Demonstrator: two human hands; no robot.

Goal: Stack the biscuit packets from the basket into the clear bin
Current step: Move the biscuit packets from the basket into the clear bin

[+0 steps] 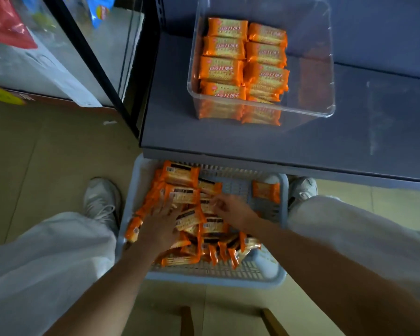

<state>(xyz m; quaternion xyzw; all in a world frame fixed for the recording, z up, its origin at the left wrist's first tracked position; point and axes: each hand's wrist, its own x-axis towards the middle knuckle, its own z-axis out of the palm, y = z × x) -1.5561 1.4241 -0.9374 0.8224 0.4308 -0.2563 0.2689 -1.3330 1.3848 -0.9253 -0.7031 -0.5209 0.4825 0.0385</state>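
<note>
While our left hand (160, 221) lies flat, fingers spread, on the packets (182, 175) heaped in the basket (134, 180), we should square a few together before lifting. Our right hand (230, 210) is among them, too blurred to tell whether it pinches one. The bin (325, 112) holds two stacks at its left. The shelf (204, 141) hides the basket's far edge.

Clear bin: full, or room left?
Partly full. Orange packets sit in two stacked columns on the view's left side of the clear bin; its right side holds none.
</note>
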